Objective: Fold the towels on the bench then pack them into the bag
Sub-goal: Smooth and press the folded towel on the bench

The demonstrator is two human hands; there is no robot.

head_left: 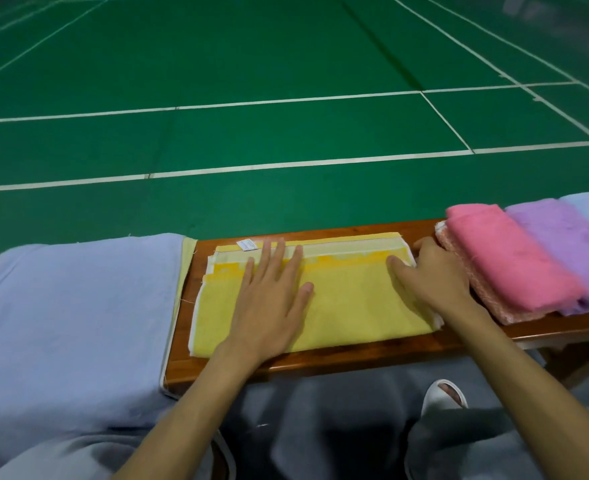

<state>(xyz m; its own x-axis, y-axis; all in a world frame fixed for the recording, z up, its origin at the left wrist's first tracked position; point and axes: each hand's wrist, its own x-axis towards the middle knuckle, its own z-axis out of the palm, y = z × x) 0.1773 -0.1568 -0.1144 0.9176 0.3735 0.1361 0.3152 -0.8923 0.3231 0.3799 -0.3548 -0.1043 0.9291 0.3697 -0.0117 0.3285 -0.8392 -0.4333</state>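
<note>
Yellow towel (352,306), partly folded, lies mid-bench (338,356) under our flat, open left hand (272,303), while our right hand (431,278) rests bent-fingered on its right end, grip unclear; we judge the next fold needs that end lifted leftward.

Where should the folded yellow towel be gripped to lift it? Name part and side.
Take the yellow towel by its two short ends, coming in from left and right and scooping under each. It lies flat and long on the bench, and its far edge shows staggered loose layers that would likely splay if pinched. The pink towel crowds the right end.
</note>
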